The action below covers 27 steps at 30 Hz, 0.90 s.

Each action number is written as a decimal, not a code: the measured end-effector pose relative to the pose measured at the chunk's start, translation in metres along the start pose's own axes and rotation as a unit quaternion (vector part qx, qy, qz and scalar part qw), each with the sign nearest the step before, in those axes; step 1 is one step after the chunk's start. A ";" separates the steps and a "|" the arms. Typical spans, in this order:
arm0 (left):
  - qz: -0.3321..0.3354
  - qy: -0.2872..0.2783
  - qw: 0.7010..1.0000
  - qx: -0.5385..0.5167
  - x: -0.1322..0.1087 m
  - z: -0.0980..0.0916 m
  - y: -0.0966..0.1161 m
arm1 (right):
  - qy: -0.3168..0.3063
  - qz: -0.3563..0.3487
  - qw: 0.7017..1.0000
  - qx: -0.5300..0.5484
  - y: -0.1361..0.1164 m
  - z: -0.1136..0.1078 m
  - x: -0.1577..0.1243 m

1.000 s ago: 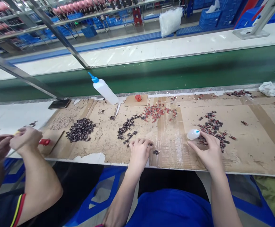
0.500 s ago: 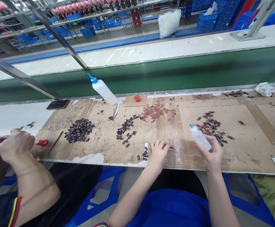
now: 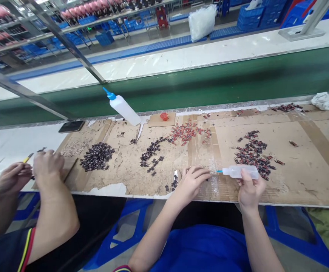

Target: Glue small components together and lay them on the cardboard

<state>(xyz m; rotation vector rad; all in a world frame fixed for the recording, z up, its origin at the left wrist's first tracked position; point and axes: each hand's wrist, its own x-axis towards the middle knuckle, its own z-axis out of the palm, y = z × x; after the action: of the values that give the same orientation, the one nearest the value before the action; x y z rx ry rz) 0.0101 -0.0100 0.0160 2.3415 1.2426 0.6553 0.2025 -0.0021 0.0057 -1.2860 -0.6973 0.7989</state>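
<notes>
My right hand (image 3: 250,187) grips a small translucent squeeze bottle (image 3: 240,172) with a blue nozzle. The bottle lies nearly level, its tip pointing left and just short of my left fingertips. Low over the cardboard, my left hand (image 3: 194,183) has its fingers bent together; whatever is between them is too small to make out. A tiny dark part shows under those fingertips. Left of that hand lie a few black parts (image 3: 175,183). Beyond the bottle is a pile of red-and-black parts (image 3: 253,156). Red parts (image 3: 185,132) are scattered farther back.
A larger white bottle (image 3: 124,109) with a blue nozzle stands tilted at the back, near a red cap (image 3: 164,117). Black parts form a heap (image 3: 96,156) and a curved line (image 3: 150,151). At left, a co-worker's hands (image 3: 47,166) work beside a phone (image 3: 71,126).
My right hand has tipped the bottle from slanting upward to nearly level, bringing its nozzle toward my left fingertips. My left hand has shifted slightly right. The co-worker's hands moved right and apart.
</notes>
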 end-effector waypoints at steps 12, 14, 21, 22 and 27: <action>-0.160 0.053 0.981 -0.093 -0.005 0.016 0.002 | -0.022 -0.046 0.994 -0.099 -0.009 0.004 -0.012; -0.175 0.061 0.977 -0.110 -0.008 0.016 0.002 | -0.044 -0.055 0.991 -0.115 -0.011 0.007 -0.015; -0.177 0.104 0.971 -0.122 -0.008 0.019 0.002 | -0.070 -0.067 0.983 -0.156 -0.008 0.005 -0.018; -0.177 0.105 0.971 -0.123 -0.007 0.019 0.003 | -0.074 -0.065 0.982 -0.159 -0.007 0.005 -0.017; -0.179 0.104 0.970 -0.126 -0.007 0.018 0.003 | -0.092 -0.057 0.980 -0.167 -0.003 0.005 -0.017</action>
<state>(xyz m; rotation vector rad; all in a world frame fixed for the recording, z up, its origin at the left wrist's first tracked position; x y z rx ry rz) 0.0191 -0.0200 0.0018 1.8173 1.5246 0.8897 0.1895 -0.0140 0.0093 -1.4681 -1.0803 0.7318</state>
